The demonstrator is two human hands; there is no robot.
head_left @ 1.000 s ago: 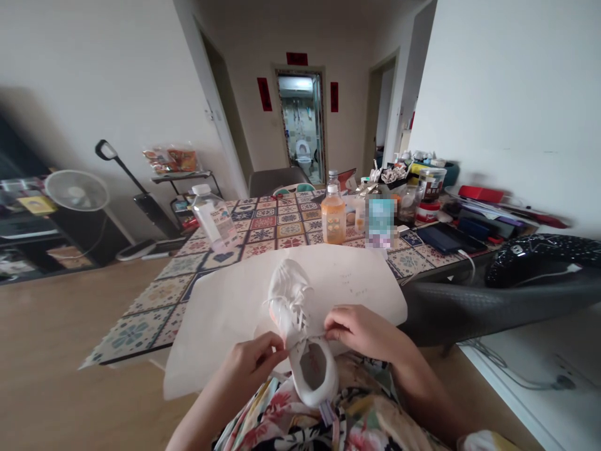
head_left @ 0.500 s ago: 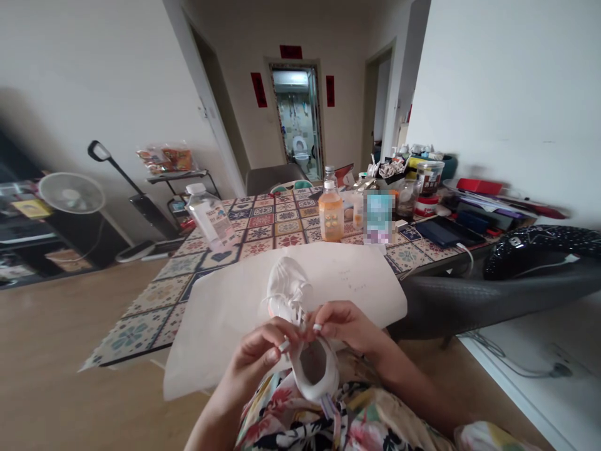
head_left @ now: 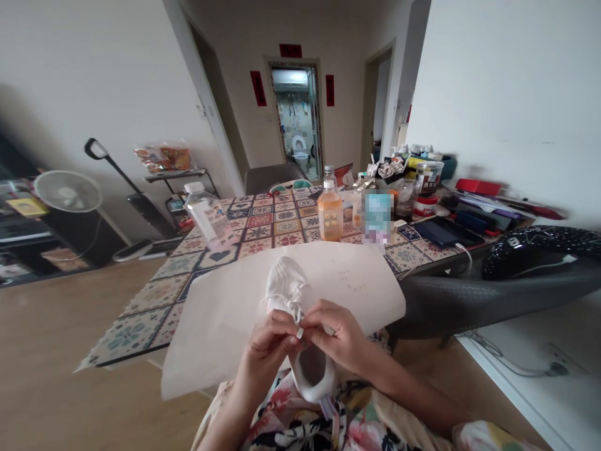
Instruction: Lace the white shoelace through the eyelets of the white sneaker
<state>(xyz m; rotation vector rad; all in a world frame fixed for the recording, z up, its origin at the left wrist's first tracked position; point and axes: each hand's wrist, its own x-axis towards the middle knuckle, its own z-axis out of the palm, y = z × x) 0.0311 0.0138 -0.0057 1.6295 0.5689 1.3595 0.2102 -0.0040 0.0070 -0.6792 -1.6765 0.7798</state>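
Note:
A white lace-up shoe points away from me, its toe over a large white paper sheet and its heel near my lap. Above the shoe's opening, my left hand pinches a white shoelace. My right hand meets it from the other side, thumb and fingers closed on the lace too. The fingertips of both hands nearly touch. They hide the upper lacing and part of the tongue.
The paper covers the near part of a table with a patterned cloth. Beyond stand an orange drink bottle and a clear bottle. Jars, a tablet and clutter fill the right side. A dark grey chair stands at the right.
My hands, apart over the shoe with lace ends in the fingers, have come together at the middle. The shoe stays in nearly the same place.

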